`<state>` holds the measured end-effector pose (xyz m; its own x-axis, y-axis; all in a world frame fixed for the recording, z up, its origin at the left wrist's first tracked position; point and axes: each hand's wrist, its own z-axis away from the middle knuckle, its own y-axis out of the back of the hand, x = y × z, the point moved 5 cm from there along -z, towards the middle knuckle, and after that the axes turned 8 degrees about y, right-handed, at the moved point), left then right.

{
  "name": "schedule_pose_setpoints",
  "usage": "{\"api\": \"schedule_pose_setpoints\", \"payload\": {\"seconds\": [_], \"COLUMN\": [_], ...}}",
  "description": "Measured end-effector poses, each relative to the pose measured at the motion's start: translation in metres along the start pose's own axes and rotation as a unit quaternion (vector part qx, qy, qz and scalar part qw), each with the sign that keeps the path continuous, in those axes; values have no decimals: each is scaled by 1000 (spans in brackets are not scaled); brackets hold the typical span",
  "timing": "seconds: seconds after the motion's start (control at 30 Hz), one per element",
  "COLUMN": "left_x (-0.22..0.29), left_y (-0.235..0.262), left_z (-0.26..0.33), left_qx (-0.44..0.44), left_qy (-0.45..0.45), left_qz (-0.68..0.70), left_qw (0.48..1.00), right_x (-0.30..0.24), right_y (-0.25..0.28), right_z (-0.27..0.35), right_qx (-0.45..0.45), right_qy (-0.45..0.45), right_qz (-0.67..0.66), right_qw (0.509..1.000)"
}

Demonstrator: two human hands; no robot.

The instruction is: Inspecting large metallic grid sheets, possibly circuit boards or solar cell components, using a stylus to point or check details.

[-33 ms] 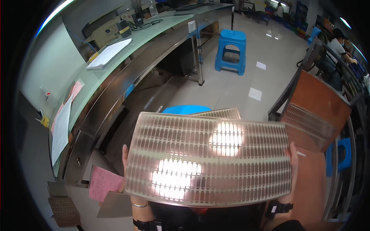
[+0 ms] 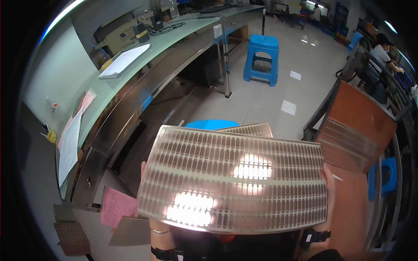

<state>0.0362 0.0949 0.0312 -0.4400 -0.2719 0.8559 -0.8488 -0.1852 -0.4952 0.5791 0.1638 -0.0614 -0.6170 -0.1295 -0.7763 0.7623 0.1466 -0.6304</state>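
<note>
Single head-worn fisheye view looked steeply down and forward, very near a glossy perforated metal sheet (image 2: 235, 185); floor and workbench curved beyond.

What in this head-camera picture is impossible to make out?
- Both hands, left and right: mostly hidden behind the slotted metal sheet; grip unseen.
- Sheet's slots: washed out by two glare patches.
- Second sheet: only its top edge shows.
- Pink paper: writing too small.
</note>
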Motion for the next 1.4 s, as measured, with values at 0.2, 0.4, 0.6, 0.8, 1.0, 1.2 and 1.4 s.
{"api": "schedule_pose_setpoints", "payload": {"seconds": [0.2,0.4,0.6,0.8,1.0,1.2,1.4], "left_x": [-30,-53,-51,-60,-57,-54,-58], "left_y": [-82,-94,-70,-62,-54,-55,-73], "left_z": [14,28,27,36,38,37,22], "left_qx": [-22,-5,-24,-18,3,-8,-1], "left_qy": [173,212,243,273,273,263,237], "left_qz": [247,166,142,124,119,114,79], "left_qw": [953,963,959,954,954,958,968], "right_x": [68,78,37,53,52,57,55], "right_y": [-60,-142,-122,-143,-168,-169,-171], "right_z": [-14,4,-5,-3,2,8,5], "right_qx": [220,17,3,-25,-84,-75,22], "right_qy": [117,9,37,-26,-36,-43,-15], "right_qz": [0,-116,-102,69,70,105,150], "right_qw": [969,993,994,997,993,991,988]}}
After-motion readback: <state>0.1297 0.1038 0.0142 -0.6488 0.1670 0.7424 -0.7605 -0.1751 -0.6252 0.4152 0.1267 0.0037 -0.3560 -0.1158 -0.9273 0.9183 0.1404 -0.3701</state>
